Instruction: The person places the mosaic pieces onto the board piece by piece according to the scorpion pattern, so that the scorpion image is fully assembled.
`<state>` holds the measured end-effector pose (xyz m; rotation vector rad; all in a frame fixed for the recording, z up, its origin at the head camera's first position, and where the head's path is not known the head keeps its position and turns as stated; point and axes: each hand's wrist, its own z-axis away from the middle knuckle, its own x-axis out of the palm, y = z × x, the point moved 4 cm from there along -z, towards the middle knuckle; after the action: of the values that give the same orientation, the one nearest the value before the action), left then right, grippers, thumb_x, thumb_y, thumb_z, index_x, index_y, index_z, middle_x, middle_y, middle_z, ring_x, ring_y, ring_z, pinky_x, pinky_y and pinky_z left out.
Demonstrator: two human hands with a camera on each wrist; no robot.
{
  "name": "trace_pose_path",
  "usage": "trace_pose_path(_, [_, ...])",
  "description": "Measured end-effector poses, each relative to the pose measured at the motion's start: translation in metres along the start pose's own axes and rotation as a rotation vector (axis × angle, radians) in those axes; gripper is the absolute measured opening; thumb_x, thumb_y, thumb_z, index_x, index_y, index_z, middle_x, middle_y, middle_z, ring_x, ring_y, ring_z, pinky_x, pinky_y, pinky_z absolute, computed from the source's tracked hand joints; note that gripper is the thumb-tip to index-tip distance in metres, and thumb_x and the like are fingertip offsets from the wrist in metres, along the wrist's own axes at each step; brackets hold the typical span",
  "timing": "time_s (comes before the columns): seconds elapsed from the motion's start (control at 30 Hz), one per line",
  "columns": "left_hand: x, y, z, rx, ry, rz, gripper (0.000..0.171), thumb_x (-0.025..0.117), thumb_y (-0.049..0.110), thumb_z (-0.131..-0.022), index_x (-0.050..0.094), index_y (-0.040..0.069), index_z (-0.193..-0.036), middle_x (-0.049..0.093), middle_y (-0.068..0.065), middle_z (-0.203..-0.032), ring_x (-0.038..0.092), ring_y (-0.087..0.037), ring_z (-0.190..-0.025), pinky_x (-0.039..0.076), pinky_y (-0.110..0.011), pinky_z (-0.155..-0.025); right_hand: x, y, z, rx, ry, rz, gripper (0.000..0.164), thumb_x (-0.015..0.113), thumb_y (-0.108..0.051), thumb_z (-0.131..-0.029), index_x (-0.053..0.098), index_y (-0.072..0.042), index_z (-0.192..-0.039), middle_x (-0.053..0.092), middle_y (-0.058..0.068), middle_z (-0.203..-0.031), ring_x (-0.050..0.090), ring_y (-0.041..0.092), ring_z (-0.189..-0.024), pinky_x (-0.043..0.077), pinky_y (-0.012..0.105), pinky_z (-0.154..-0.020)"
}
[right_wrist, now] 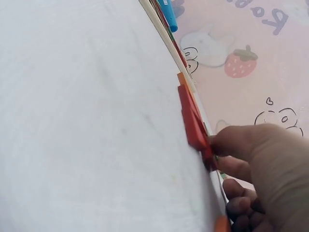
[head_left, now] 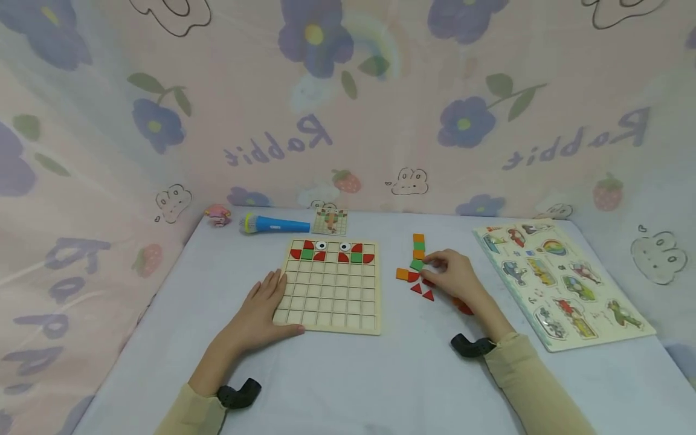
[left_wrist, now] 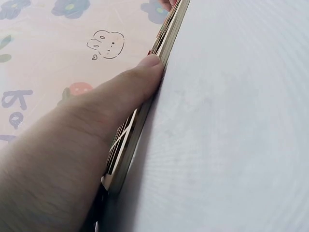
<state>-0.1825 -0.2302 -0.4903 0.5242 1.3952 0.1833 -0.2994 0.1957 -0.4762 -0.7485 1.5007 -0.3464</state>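
Observation:
A square wooden grid board [head_left: 331, 296] lies on the table, with red quarter-round pieces, green squares and two eye pieces in its top rows. My left hand [head_left: 266, 308] rests along its left side, fingers straight and thumb on the near edge; the left wrist view shows the thumb [left_wrist: 145, 72] against that edge. To the right of the board, my right hand [head_left: 454, 278] pinches a slightly turned green square tile [head_left: 417, 264] at its right side. Under its thumb lies a red piece [right_wrist: 195, 128], partly hidden by the fingers.
Orange and green tiles [head_left: 418, 246] form a column beyond the right hand; red triangles [head_left: 428, 295] lie nearer. A blue toy microphone [head_left: 280, 225], a pattern card [head_left: 330, 222] and a pink figurine [head_left: 218, 215] sit at the back. A picture puzzle board [head_left: 544, 302] lies at right.

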Motion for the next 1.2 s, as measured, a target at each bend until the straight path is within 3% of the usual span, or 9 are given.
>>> trace_pose_path(0.37, [0.003,-0.003,0.0,0.004,-0.002,0.01,0.131,0.073,0.082,-0.079,0.022,-0.002,-0.167,0.013,-0.021,-0.176,0.008,-0.04,-0.164,0.009,-0.06,-0.131,0.011,0.003,0.004,-0.067,0.03,0.032,0.03,0.082,-0.021,-0.093,0.077,-0.005,-0.119,0.067,0.007,-0.098,0.058,0.023,-0.089,0.049,0.038,-0.079])
trace_pose_path(0.7, [0.003,-0.002,0.0,0.009,0.016,0.008,0.131,0.073,0.08,-0.079,0.023,-0.003,-0.166,0.015,-0.022,-0.176,0.01,-0.042,-0.164,0.01,-0.062,-0.13,0.013,0.0,0.001,-0.084,0.036,-0.017,0.027,0.077,-0.016,-0.099,0.074,0.0,-0.12,0.067,0.013,-0.106,0.064,0.03,-0.099,0.056,0.053,-0.095])
trace_pose_path(0.93, [0.0,-0.002,-0.002,0.027,0.049,0.005,0.129,0.074,0.079,-0.08,0.023,-0.003,-0.166,0.015,-0.021,-0.176,0.01,-0.04,-0.164,0.01,-0.061,-0.13,0.006,-0.006,-0.004,-0.099,0.034,-0.021,0.029,0.078,-0.019,-0.099,0.074,0.0,-0.12,0.067,0.012,-0.104,0.061,0.026,-0.092,0.054,0.041,-0.084])
trace_pose_path(1.2, [0.006,-0.003,0.0,0.0,0.016,0.011,0.131,0.073,0.081,-0.079,0.023,-0.003,-0.166,0.015,-0.021,-0.176,0.008,-0.04,-0.164,0.009,-0.061,-0.13,0.002,-0.028,0.002,-0.062,0.003,-0.052,0.027,0.078,-0.02,-0.098,0.076,-0.004,-0.12,0.066,0.007,-0.102,0.054,0.024,-0.091,0.048,0.035,-0.077])
